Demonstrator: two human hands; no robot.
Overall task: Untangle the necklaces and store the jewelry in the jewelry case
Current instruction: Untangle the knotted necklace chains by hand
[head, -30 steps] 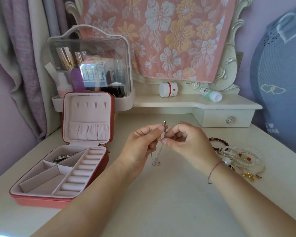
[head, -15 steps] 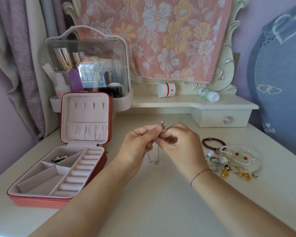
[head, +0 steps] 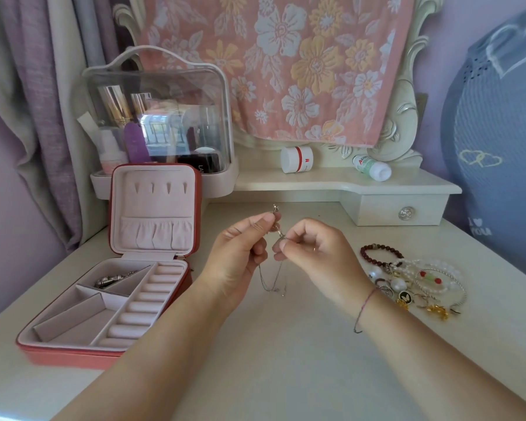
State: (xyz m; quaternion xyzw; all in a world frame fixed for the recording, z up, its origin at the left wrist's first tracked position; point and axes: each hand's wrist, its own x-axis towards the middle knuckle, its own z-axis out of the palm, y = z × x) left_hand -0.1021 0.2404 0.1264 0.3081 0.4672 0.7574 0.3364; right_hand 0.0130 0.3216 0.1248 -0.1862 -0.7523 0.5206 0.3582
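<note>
Both hands raised over the cream surface [head: 286, 369], close together but not touching. Left hand [head: 240, 256] pinches the upper end of a thin silver necklace [head: 271, 282] between thumb and forefinger, a small metal piece sticking up above the fingertips. Right hand [head: 316, 253], fingers curled, pinches the same chain just beside and slightly below the left fingertips. The rest of the chain hangs in a loose loop below and between the two hands; cannot tell if its low end touches the surface. Thin string bracelet [head: 365, 308] on the right wrist. Open red jewelry case [head: 113, 302] sits well left of the left hand, lid upright, one silver item [head: 110, 279] in its rear compartment, ring rolls along the side nearest the hand. Right of the right hand, a tangled pile of jewelry [head: 419, 284]: pearls, white beads, gold charms, with a dark red bead bracelet [head: 380, 253] at its near-hand edge. Beyond the hands, a shelf with a white jar [head: 296, 159] and a white bottle [head: 372, 169], both lying on their sides. Clear cosmetics organizer [head: 158, 117] behind the case.
</note>
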